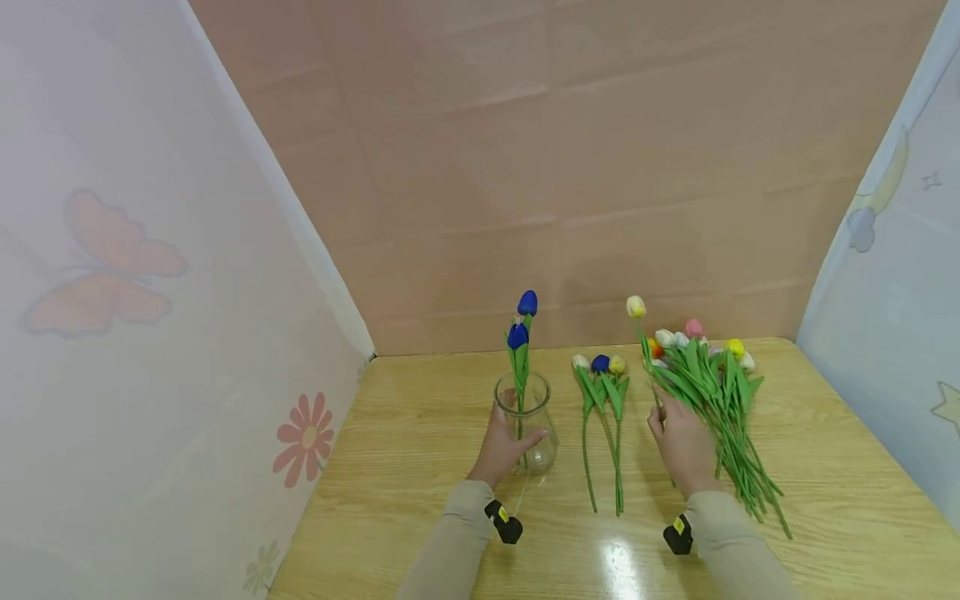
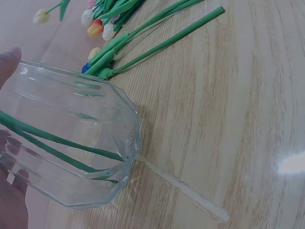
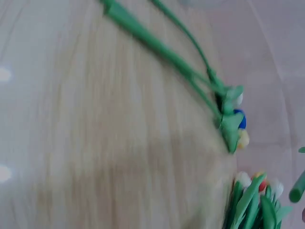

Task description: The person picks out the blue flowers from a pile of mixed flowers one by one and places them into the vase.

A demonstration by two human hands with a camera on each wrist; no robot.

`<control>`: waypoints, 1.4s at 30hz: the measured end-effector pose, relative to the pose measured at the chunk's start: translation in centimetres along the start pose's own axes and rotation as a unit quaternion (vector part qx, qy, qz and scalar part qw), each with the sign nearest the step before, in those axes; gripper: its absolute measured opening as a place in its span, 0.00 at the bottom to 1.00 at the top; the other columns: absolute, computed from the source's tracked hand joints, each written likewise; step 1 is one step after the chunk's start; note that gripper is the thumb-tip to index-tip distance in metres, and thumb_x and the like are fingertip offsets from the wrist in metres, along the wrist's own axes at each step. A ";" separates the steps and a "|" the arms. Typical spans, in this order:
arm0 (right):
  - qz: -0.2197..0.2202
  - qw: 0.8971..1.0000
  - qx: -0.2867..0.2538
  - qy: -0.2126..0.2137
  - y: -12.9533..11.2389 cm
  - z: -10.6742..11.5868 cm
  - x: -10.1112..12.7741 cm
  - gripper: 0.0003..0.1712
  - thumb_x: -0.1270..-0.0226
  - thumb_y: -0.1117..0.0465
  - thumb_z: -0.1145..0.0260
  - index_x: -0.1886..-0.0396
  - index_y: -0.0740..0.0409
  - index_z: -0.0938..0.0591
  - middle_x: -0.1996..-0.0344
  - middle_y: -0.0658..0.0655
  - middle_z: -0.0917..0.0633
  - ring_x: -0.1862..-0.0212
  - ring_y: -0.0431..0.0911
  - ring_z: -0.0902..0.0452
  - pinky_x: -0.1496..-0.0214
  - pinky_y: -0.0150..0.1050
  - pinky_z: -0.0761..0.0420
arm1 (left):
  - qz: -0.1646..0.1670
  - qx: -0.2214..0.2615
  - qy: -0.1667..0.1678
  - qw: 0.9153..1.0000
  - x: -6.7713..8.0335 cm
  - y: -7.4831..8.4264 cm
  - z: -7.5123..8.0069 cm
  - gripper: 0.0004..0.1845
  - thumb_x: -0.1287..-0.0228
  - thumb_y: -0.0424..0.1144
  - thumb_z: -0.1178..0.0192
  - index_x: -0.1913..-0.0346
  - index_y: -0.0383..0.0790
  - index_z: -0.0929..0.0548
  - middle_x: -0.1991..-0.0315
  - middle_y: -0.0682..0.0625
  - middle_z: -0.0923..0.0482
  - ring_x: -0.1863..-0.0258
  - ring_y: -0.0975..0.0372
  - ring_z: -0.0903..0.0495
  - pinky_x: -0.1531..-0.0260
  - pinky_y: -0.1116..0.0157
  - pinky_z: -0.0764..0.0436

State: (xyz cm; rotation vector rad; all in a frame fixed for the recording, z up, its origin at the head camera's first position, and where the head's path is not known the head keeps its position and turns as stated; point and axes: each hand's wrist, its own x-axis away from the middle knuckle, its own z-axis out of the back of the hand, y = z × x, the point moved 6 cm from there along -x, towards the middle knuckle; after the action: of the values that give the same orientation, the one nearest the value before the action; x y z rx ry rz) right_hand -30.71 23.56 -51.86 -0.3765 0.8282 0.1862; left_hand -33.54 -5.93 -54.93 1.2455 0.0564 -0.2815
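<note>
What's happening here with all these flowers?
A person sits at a wooden table. Their left hand grips a glass vase holding two blue tulips. Their right hand pinches the stem of a yellow tulip, raised beside a pile of mixed tulips. Three more tulips lie between.

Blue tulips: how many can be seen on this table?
3. Two blue tulips stand in the glass vase; one blue tulip lies in the small group beside it. The big pile may hide more.
</note>
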 end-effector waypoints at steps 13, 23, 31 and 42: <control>-0.034 0.992 0.036 -0.113 3.4 -0.7 2.6 0.18 0.41 0.69 0.32 0.50 0.67 0.20 0.81 0.60 0.22 0.90 0.38 0.48 0.92 0.31 0.47 | 0.003 -0.005 -0.003 1.000 0.0 0.2 0.0 0.50 0.43 0.51 0.30 0.24 0.51 0.51 0.26 0.45 0.46 0.26 0.50 0.47 0.31 0.42 0.44; -0.109 0.948 0.029 -0.298 4.9 -2.5 3.7 0.17 0.33 0.64 0.38 0.47 0.67 0.23 0.79 0.62 0.19 0.89 0.43 0.34 0.91 0.36 0.37 | 0.002 -0.006 -0.005 1.000 -0.1 0.2 0.0 0.49 0.42 0.51 0.31 0.25 0.51 0.50 0.26 0.46 0.46 0.26 0.50 0.47 0.31 0.42 0.43; -0.097 0.956 0.039 -0.272 1.9 -3.1 2.1 0.16 0.32 0.61 0.38 0.52 0.70 0.21 0.64 0.72 0.21 0.85 0.47 0.33 0.89 0.38 0.35 | 0.017 -0.013 -0.004 1.000 0.0 -0.1 0.0 0.49 0.42 0.49 0.31 0.24 0.48 0.51 0.26 0.44 0.46 0.26 0.47 0.47 0.32 0.41 0.43; -0.072 0.944 0.040 -0.321 -3.9 -6.6 2.0 0.22 0.32 0.56 0.36 0.52 0.72 0.25 0.80 0.59 0.22 0.87 0.44 0.33 0.90 0.36 0.35 | 0.007 -0.005 -0.003 1.000 0.0 0.1 0.1 0.48 0.43 0.51 0.30 0.26 0.52 0.48 0.27 0.45 0.46 0.26 0.48 0.47 0.32 0.40 0.43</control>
State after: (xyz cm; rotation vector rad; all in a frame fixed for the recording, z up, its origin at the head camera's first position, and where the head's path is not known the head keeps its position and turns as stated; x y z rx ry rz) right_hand -32.66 17.40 -56.41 -0.2728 0.1621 0.1251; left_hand -33.48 -5.96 -54.81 1.2342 0.0445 -0.2716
